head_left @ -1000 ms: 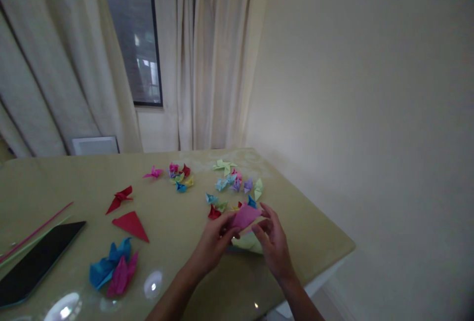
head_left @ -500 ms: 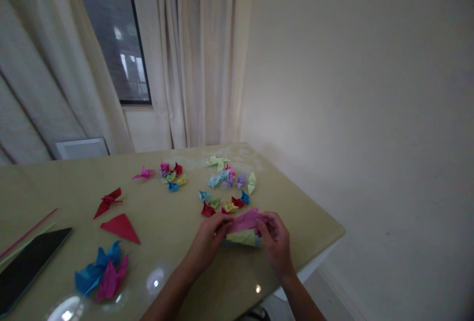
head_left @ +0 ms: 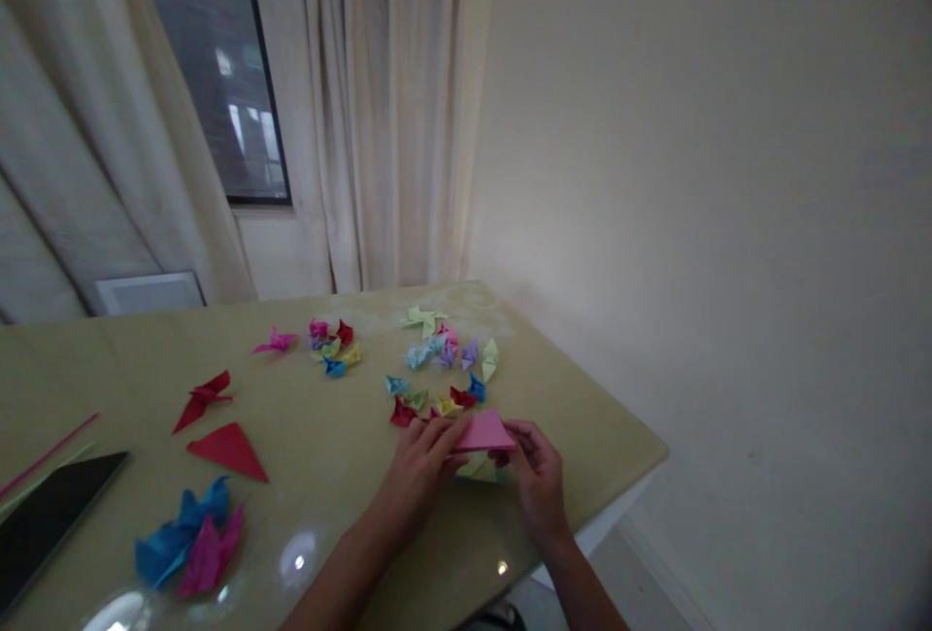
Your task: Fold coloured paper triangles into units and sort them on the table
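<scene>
A piece of pink folded paper (head_left: 483, 432) is held between my two hands near the table's right side. My left hand (head_left: 420, 466) grips its left end, with the fingers closed along the edge. On the other side my right hand (head_left: 537, 476) pinches the lower right corner between thumb and fingers. Pale green folded paper (head_left: 481, 466) lies just beneath, partly covered by the pink paper and my fingers. Close behind my left hand are a dark red folded piece (head_left: 402, 413) and a yellow one (head_left: 447, 405).
Several small origami pieces (head_left: 437, 349) lie farther back. To the left are a red paper crane (head_left: 204, 400), a red folded sheet (head_left: 230, 450), blue folded paper (head_left: 182, 532) and a dark flat object (head_left: 62, 514). A wall (head_left: 691, 223) borders the table (head_left: 582, 427) on the right.
The pink paper has gone from a loose, crumpled-looking strip to a flatter shape with a straight front edge. Both hands remain on it, and the view has shifted slightly.
</scene>
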`<action>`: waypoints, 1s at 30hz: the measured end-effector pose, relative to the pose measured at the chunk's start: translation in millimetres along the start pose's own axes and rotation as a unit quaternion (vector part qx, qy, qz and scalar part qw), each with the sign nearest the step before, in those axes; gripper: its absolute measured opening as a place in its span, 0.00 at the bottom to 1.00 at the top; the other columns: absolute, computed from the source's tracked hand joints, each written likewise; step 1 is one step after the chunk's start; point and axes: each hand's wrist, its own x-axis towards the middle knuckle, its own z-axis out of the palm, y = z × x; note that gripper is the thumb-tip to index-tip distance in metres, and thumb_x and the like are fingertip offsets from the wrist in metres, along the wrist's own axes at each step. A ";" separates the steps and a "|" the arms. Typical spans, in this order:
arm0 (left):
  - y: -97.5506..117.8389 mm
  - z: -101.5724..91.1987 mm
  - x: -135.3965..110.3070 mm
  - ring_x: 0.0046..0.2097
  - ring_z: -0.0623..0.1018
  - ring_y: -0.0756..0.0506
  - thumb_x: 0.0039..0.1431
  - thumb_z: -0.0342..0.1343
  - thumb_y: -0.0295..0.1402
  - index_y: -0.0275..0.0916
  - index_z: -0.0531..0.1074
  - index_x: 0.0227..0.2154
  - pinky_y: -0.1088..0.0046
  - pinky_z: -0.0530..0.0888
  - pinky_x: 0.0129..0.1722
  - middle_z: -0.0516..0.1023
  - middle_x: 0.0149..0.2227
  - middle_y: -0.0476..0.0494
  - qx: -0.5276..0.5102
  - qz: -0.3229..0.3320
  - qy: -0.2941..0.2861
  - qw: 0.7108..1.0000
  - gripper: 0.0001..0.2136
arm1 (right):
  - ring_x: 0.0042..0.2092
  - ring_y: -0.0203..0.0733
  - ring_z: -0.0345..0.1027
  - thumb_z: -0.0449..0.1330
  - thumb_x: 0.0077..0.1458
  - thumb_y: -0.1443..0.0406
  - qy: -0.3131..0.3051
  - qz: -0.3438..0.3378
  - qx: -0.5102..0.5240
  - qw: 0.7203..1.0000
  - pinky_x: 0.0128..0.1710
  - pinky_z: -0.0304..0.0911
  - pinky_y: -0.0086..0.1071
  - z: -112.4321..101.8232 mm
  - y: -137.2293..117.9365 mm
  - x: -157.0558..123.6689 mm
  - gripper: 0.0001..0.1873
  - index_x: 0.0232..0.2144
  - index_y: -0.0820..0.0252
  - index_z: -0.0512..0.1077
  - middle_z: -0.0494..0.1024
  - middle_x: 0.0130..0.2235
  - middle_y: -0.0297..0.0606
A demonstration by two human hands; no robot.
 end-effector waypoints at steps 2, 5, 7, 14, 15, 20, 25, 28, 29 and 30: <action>-2.7 6.1 -2.7 0.46 0.76 0.41 0.73 0.51 0.36 0.44 0.63 0.70 0.61 0.74 0.53 0.78 0.58 0.37 0.058 0.009 -0.004 0.998 0.24 | 0.29 0.43 0.77 0.69 0.57 0.52 -0.013 0.001 0.008 1.000 0.28 0.74 0.33 0.0 -1.7 -0.1 0.16 0.38 0.57 0.81 0.83 0.32 0.40; -6.6 10.9 -5.2 0.47 0.76 0.40 0.74 0.50 0.38 0.42 0.61 0.71 0.61 0.74 0.54 0.79 0.55 0.35 0.111 0.009 -0.011 0.994 0.25 | 0.28 0.44 0.77 0.70 0.56 0.52 -0.034 0.010 0.017 0.999 0.28 0.75 0.35 -0.7 -1.3 -0.4 0.17 0.40 0.57 0.81 0.82 0.31 0.39; -8.0 11.3 -5.4 0.50 0.77 0.39 0.74 0.49 0.39 0.42 0.62 0.70 0.60 0.74 0.55 0.80 0.53 0.35 0.127 0.013 -0.022 0.992 0.25 | 0.28 0.44 0.77 0.70 0.57 0.52 -0.041 0.018 0.023 0.999 0.28 0.75 0.35 -1.3 0.4 -0.9 0.17 0.40 0.57 0.81 0.82 0.32 0.39; -8.1 6.9 -3.1 0.49 0.82 0.41 0.74 0.50 0.36 0.42 0.60 0.70 0.67 0.78 0.50 0.78 0.53 0.36 0.142 0.016 -0.092 0.986 0.24 | 0.31 0.43 0.74 0.62 0.63 0.47 -0.028 0.017 0.016 0.999 0.29 0.71 0.33 -4.2 4.7 -2.3 0.22 0.46 0.57 0.80 0.81 0.33 0.39; -8.6 6.7 -3.1 0.49 0.82 0.41 0.74 0.51 0.37 0.42 0.60 0.70 0.66 0.78 0.50 0.78 0.53 0.36 0.149 0.021 -0.098 0.984 0.25 | 0.30 0.43 0.73 0.65 0.61 0.48 -0.022 0.013 -0.004 1.000 0.29 0.70 0.32 -4.5 5.1 -1.9 0.22 0.46 0.57 0.80 0.80 0.31 0.37; -15.3 7.5 -4.9 0.52 0.80 0.39 0.72 0.55 0.35 0.38 0.69 0.64 0.62 0.78 0.52 0.79 0.53 0.34 0.211 0.053 -0.109 0.970 0.20 | 0.30 0.42 0.71 0.68 0.57 0.52 -0.008 0.021 -0.089 0.996 0.28 0.66 0.30 -4.4 9.8 1.6 0.19 0.42 0.60 0.78 0.79 0.29 0.37; -19.6 1.1 -4.1 0.50 0.80 0.39 0.70 0.58 0.33 0.38 0.75 0.56 0.60 0.78 0.51 0.80 0.50 0.36 0.228 0.075 -0.119 0.963 0.15 | 0.33 0.45 0.74 0.65 0.60 0.52 -0.033 0.010 -0.173 0.984 0.32 0.67 0.31 -0.9 11.2 2.3 0.18 0.36 0.62 0.80 0.82 0.32 0.42; -19.6 -5.8 -2.1 0.50 0.79 0.38 0.68 0.61 0.36 0.39 0.76 0.53 0.59 0.77 0.51 0.81 0.49 0.37 0.210 0.060 -0.127 0.968 0.14 | 0.32 0.45 0.74 0.65 0.61 0.52 -0.050 -0.001 -0.195 0.979 0.31 0.67 0.31 1.2 8.1 0.8 0.17 0.38 0.61 0.80 0.81 0.30 0.40; -19.6 -7.5 -1.6 0.51 0.79 0.38 0.67 0.61 0.37 0.39 0.76 0.53 0.59 0.77 0.51 0.81 0.49 0.38 0.204 0.056 -0.130 0.969 0.14 | 0.32 0.44 0.74 0.65 0.61 0.52 -0.056 -0.004 -0.199 0.978 0.31 0.67 0.31 1.6 7.0 0.4 0.17 0.38 0.61 0.80 0.81 0.30 0.40; -19.5 -8.7 -1.4 0.51 0.79 0.38 0.67 0.62 0.38 0.39 0.76 0.53 0.59 0.76 0.51 0.81 0.49 0.38 0.199 0.054 -0.131 0.970 0.15 | 0.32 0.44 0.74 0.65 0.61 0.52 -0.060 -0.006 -0.199 0.978 0.32 0.67 0.31 1.8 6.0 0.2 0.17 0.38 0.61 0.80 0.81 0.30 0.40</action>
